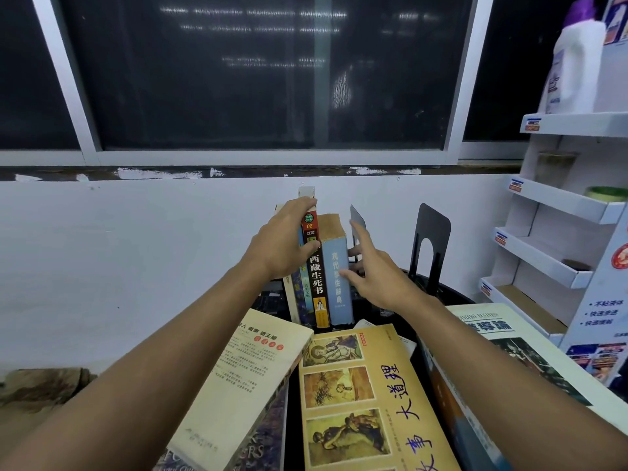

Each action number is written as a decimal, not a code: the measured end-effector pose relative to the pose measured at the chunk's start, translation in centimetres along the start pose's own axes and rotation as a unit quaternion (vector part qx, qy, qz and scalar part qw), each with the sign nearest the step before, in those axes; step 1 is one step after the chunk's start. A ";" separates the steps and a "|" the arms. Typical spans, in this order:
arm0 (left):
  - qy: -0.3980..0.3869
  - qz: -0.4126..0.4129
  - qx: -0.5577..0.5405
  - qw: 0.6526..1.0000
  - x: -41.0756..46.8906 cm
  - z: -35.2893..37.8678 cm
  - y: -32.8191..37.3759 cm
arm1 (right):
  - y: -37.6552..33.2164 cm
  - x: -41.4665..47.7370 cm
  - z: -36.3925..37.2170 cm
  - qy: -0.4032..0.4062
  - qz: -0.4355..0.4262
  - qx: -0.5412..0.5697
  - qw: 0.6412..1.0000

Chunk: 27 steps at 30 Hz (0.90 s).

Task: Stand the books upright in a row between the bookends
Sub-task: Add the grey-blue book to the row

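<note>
Dim, even indoor light. The dark window (265,73) above the left hand (283,244) mirrors blurred rows of ceiling lamps. Wide-angle distortion bends the window frame and the shelf (557,202) beyond the right hand (377,278). Shadows are soft; edges look smeared.

Your left hand (289,239) and right hand (377,277) are bare, no rings, watch or gloves; both forearms are uncovered, with no sleeve showing.
</note>
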State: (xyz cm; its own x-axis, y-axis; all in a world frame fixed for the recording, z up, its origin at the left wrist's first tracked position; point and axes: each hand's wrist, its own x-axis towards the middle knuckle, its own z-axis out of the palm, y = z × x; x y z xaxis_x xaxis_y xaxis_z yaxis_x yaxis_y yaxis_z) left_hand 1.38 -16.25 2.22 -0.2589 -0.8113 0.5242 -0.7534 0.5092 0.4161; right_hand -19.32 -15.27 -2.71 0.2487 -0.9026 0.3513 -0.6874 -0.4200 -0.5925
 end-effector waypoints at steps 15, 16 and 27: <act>-0.056 0.018 -0.002 0.998 -7.7 -3.9 0.8 | -3.8 -4.9 0.4 0.020 0.018 -0.079 0.996; -0.067 0.010 0.007 0.998 -8.5 -4.1 0.5 | -4.2 -5.5 0.9 0.007 0.021 -0.083 0.996; -0.209 -0.145 0.062 0.965 -14.7 -5.4 -4.7 | -7.2 -8.9 5.9 -0.115 0.109 -0.070 0.985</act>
State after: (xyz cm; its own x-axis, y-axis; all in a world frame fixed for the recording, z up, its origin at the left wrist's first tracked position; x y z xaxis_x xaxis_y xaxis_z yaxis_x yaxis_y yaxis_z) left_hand 11.97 -5.20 -3.44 -0.2272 -0.9729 0.0427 -0.8904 0.2253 0.3955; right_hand -12.56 -4.78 -5.89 0.2219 -0.9741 0.0445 -0.8243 -0.2118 -0.5250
